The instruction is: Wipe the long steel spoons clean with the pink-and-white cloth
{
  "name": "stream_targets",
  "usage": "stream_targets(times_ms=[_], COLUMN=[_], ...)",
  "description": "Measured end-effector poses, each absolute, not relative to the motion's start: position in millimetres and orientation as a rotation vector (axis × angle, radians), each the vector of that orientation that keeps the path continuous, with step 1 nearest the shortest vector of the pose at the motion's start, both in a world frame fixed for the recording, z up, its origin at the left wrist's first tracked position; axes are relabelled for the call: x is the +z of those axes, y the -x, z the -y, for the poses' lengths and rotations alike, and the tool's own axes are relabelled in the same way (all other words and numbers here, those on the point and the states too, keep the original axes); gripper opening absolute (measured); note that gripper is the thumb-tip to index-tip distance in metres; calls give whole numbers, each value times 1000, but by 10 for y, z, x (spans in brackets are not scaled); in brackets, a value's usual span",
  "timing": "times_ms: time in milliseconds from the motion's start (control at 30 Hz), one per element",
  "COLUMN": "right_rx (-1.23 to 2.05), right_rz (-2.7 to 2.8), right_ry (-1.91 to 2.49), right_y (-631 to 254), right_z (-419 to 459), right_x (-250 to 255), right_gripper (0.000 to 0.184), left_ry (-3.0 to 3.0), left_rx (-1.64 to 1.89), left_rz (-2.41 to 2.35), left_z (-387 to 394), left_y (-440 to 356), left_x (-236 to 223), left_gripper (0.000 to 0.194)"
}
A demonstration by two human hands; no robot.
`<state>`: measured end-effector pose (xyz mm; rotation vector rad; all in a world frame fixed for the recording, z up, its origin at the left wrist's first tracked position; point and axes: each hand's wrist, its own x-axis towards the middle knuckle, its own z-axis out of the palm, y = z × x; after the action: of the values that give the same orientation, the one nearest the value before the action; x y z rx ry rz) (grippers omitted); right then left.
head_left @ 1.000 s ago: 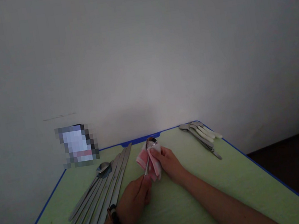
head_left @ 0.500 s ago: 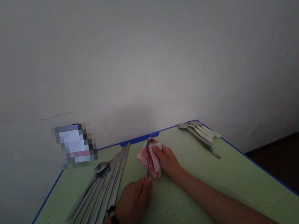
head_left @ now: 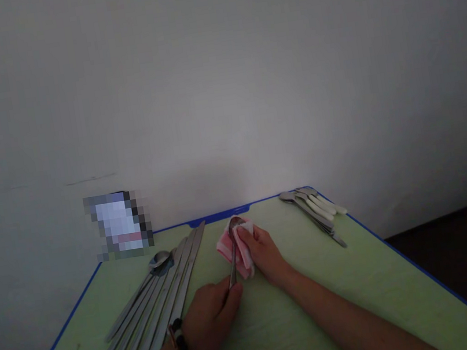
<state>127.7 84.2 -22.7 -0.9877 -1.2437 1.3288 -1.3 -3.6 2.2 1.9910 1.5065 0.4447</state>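
Note:
A metal spoon is gripped by its handle in my left hand, its bowl pointing away from me. Around the bowl lies a pink and white cloth, which my right hand pinches with the thumb on top. The cloth sits behind and beside the bowl, whose inner face partly shows. Left of my left hand, several long flat metal utensils lie side by side on the table. Among them a spoon with a round bowl rests at the far end.
Several spoons, some with white handles, lie in a bunch at the back right of the pale green table. A blurred-out phone-like device leans at the back left. A grey wall rises behind the table's blue edge.
My left hand and the spoon handle have shifted slightly to the right. My right hand keeps its hold on the cloth at the bowl. The view has moved a little.

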Motion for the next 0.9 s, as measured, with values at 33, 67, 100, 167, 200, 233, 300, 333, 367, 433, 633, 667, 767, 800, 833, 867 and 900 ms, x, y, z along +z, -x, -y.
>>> stream_targets(times_ms=[33, 67, 100, 167, 200, 233, 300, 333, 367, 433, 633, 667, 767, 800, 833, 867, 900], right_rx=[1319, 1310, 1306, 1315, 1323, 1329, 1331, 1328, 1324, 1312, 1306, 1312, 1315, 1317, 1320, 1321, 1318], right_rz=[1261, 1272, 1278, 1285, 1285, 1284, 1286, 1293, 1304, 1329, 1354, 1355, 1355, 1356, 1355, 1354, 1353], right_ry=[994, 999, 999, 988, 983, 981, 990, 998, 1006, 1017, 1007, 996, 977, 975, 975, 977, 980], right_y=[-1278, -1279, -1280, -1281, -1281, -1281, -1282, -1282, -1283, -1283, -1282, -1282, -1283, -1283, -1283, -1284, -1284], right_z=[-841, -840, -839, -837, -836, -835, -832, -831, -829, -826, -832, -833, -832, -830, -827, -824, -821], right_x=[-225, -222, -219, -214, -211, -209, -202, -198, -193, -186, -186, -186, -178, -172, -166, -159, -153], right_gripper=[32, 31, 31, 31, 31, 32, 33, 33, 33, 33, 30, 30, 27, 27, 27, 27, 27], left_ry=[-2010, -2021, -2027, -2046, -2057, -2067, -2072, -2071, -2070, -2071, -2071, -2070, -2073, -2079, -2087, -2096, -2104], left_rx=[434, 430, 428, 428, 427, 423, 414, 409, 403, 389, 375, 377, 377, 376, 374, 374, 375], left_rz=[-1499, -1489, -1484, -1495, -1505, -1512, -1508, -1505, -1505, -1519, -1512, -1512, -1517, -1518, -1516, -1513, -1510], left_z=[35, 33, 32, 31, 30, 30, 33, 35, 38, 44, 40, 38, 39, 41, 44, 47, 49], left_y=[10, 8, 8, 8, 9, 10, 11, 11, 11, 11, 3, 2, 0, 0, 0, -1, -1], left_x=[30, 35, 35, 26, 20, 13, 5, 4, 5, 10, 30, 32, 37, 37, 37, 35, 33], left_gripper=[36, 35, 35, 35, 35, 35, 36, 36, 36, 36, 34, 34, 36, 36, 36, 36, 36])
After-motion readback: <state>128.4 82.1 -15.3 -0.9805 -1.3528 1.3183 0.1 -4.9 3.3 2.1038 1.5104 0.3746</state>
